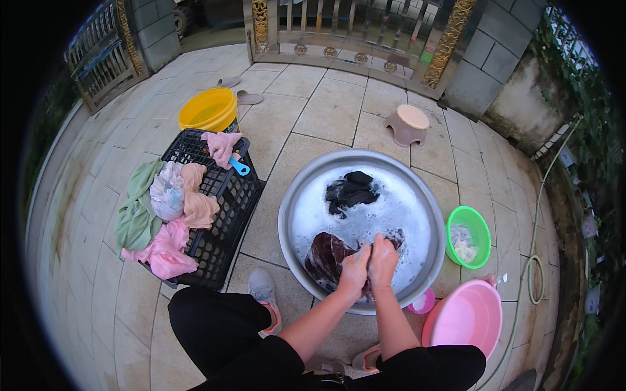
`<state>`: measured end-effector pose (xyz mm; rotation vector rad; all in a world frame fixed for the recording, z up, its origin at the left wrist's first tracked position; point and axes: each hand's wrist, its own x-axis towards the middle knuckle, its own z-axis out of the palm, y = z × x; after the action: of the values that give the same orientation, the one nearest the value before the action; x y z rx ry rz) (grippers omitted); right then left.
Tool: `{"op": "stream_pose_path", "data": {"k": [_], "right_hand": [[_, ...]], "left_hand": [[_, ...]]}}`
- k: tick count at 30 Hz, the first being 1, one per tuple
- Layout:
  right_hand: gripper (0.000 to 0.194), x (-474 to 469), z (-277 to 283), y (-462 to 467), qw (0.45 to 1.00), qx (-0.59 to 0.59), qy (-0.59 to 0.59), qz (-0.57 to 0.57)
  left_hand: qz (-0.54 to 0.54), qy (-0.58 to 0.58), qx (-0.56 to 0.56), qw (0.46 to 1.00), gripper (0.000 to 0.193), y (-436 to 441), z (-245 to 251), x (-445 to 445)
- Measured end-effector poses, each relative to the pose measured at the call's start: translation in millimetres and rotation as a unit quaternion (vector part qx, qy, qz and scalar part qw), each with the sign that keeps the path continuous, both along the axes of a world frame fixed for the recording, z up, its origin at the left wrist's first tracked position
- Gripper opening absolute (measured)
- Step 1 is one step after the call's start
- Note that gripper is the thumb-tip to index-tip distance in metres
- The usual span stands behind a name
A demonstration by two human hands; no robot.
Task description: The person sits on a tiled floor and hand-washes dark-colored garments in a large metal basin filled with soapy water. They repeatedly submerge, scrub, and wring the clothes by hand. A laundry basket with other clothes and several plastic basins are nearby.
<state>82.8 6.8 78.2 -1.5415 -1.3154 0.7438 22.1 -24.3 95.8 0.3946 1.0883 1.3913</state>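
A large round grey basin point(285, 215) of foamy water stands on the tiles before me. Close together above its near half are my left hand point(354, 269) and my right hand point(383, 261), both wet with suds. They grip a dark maroon wet cloth point(326, 256), which spreads to the left of my hands and also shows just beyond and to the right of them. The fingertips are partly hidden in the cloth and foam. A black cloth point(353, 191) floats crumpled in the suds at the far side of the basin, apart from my hands.
Left, a black plastic crate point(220, 229) bears crumpled clothes point(167, 190) and a blue-handled brush point(239, 166); a yellow bucket point(208, 110) stands behind. Right are a green basin point(468, 210) with pale cloth, a pink basin point(464, 317), a small pink bowl point(422, 301), a stool point(408, 125) and a hose point(530, 264).
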Motion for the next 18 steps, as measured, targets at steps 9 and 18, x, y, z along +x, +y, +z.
{"op": "stream_pose_path", "data": {"k": [9,18], "right_hand": [[0.049,28,-23,27,0.988,-0.102,0.106,0.044],[0.019,41,7,13,0.973,-0.091,0.206,0.048]], "left_hand": [[-0.136,-0.074,-0.059,0.986,0.032,16,-1,-21],[-0.254,0.011,0.060,0.965,0.022,25,-37,-64]]}}
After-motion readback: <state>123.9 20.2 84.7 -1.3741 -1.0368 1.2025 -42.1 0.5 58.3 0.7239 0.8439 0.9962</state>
